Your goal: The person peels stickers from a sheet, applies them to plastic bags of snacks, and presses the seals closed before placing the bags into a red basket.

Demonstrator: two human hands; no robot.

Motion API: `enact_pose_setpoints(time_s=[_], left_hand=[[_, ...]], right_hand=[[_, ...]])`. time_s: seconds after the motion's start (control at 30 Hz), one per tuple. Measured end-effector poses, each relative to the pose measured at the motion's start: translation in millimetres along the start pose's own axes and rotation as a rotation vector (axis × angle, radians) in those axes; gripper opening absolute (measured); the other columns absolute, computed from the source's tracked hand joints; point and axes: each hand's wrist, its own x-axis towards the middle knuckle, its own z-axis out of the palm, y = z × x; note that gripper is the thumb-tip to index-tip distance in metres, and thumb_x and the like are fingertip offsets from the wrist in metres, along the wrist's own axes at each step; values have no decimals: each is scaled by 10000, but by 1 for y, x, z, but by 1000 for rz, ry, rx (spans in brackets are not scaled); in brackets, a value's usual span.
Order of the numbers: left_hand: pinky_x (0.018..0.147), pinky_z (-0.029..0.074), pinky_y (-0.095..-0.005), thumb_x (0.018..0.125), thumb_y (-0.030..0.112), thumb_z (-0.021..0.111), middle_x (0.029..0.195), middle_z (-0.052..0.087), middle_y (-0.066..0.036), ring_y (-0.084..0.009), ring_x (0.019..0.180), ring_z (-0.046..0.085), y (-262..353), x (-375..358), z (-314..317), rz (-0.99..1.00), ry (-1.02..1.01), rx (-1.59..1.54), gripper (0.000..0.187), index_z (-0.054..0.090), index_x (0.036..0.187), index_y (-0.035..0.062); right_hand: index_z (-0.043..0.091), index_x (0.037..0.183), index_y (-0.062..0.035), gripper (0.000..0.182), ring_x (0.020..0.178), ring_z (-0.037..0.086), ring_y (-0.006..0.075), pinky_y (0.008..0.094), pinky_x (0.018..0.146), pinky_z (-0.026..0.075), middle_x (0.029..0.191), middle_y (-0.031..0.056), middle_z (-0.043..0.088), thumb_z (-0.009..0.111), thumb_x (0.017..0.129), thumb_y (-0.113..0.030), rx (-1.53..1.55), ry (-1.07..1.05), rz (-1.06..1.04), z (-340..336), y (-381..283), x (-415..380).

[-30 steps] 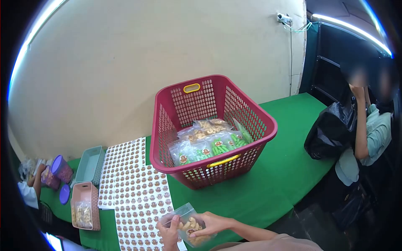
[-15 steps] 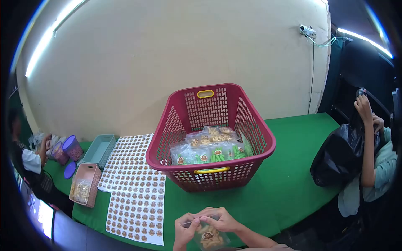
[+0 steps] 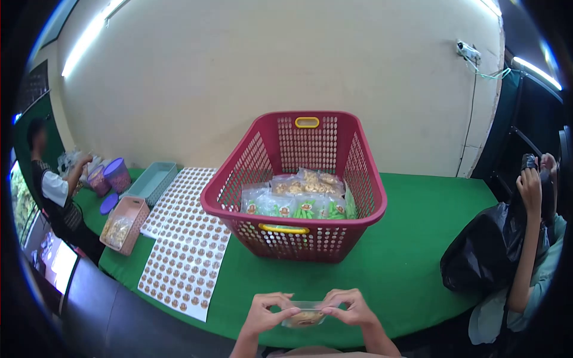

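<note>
1. Far left: shows a co-worker beside tubs on the table.
2. Next: have pink basket with filled bags inside, then sticker sheets. Touching neither.
3. Left hand: fingers closed on pouch's left top corner. Now well apart from right hand, compared with nearly meeting just before.
4. Centre, beyond hands: see red basket, holding green and tan snack packs.
5. Pouch: held between both hands, near the table's front edge. Stretched along top edge, contents below. Reads as mouth under control; can't confirm seal.
6. Right hand: fingers closed on right top corner. Moved outward too, so probably pulling mouth straight.
7. Far right: shows another person's hands on a black bag.
</note>
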Motion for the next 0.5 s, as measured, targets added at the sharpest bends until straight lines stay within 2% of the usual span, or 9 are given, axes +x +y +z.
enact_pose_setpoints(time_s=[0.07, 0.13, 0.2, 0.27, 0.3, 0.33, 0.4, 0.47, 0.5], left_hand=[[814, 426, -352, 674, 121, 690, 733, 600, -66, -181, 741, 563, 27, 16, 4, 151, -166, 200, 175, 634, 808, 22], [850, 393, -371, 636, 179, 719, 872, 589, -90, -222, 880, 538, 51, 40, 4, 267, 25, 348, 345, 605, 932, 42], [884, 347, -385, 624, 259, 726, 968, 562, -98, -231, 924, 527, 54, 76, -2, 537, 221, 862, 455, 575, 1004, 61], [892, 349, -400, 653, 328, 688, 1059, 532, -109, -264, 994, 498, 60, 113, -3, 596, 238, 1165, 488, 551, 1035, 56], [892, 349, -400, 653, 328, 688, 1059, 532, -109, -264, 994, 498, 59, 126, -5, 596, 238, 1163, 488, 551, 1035, 56], [894, 340, -396, 662, 365, 670, 999, 559, -100, -251, 945, 521, 55, 139, -7, 584, 206, 1187, 464, 573, 996, 58], [896, 330, -391, 670, 402, 651, 938, 587, -91, -237, 896, 545, 51, 152, -13, 579, 167, 1207, 450, 594, 956, 60], [791, 387, -381, 697, 523, 565, 710, 607, -78, -233, 714, 575, 48, 154, -20, 207, -85, 1157, 480, 648, 792, 60], [624, 439, -352, 697, 555, 544, 561, 573, -94, -250, 567, 568, 45, 153, -18, 277, 4, 1200, 519, 641, 659, 47]], right_hand=[[648, 739, -17, 51, 667, 572, 159, 273, 666, 439, 751, 83, 644, 639, 690, -26, -70, -30, -58, -17, -3, -5], [640, 709, -7, 55, 671, 573, 168, 296, 661, 437, 735, 90, 642, 655, 662, -32, -7, 26, -194, -36, -4, -15], [635, 693, -2, 56, 669, 571, 172, 301, 656, 436, 720, 99, 639, 655, 655, -37, 24, 67, -177, -54, -11, -28], [630, 677, 3, 60, 666, 569, 176, 306, 651, 435, 705, 107, 635, 656, 647, -42, 42, 106, -165, -64, -15, -42], [626, 677, 7, 60, 663, 566, 176, 301, 646, 435, 702, 117, 632, 646, 660, -47, 69, 213, -152, -66, -15, -50], [622, 677, 12, 66, 661, 562, 176, 297, 641, 434, 698, 126, 628, 636, 674, -52, 95, 321, -140, -68, -17, -57], [614, 682, 13, 83, 667, 557, 170, 282, 637, 435, 710, 128, 620, 613, 712, -65, 112, 380, -133, -69, -20, -73], [606, 707, 16, 104, 671, 547, 152, 266, 629, 432, 732, 119, 609, 602, 738, -83, 69, 540, -63, -67, -20, -92], [606, 707, 16, 104, 671, 547, 152, 266, 629, 432, 732, 119, 609, 602, 738, -83, 70, 552, -54, -64, -22, -99]])
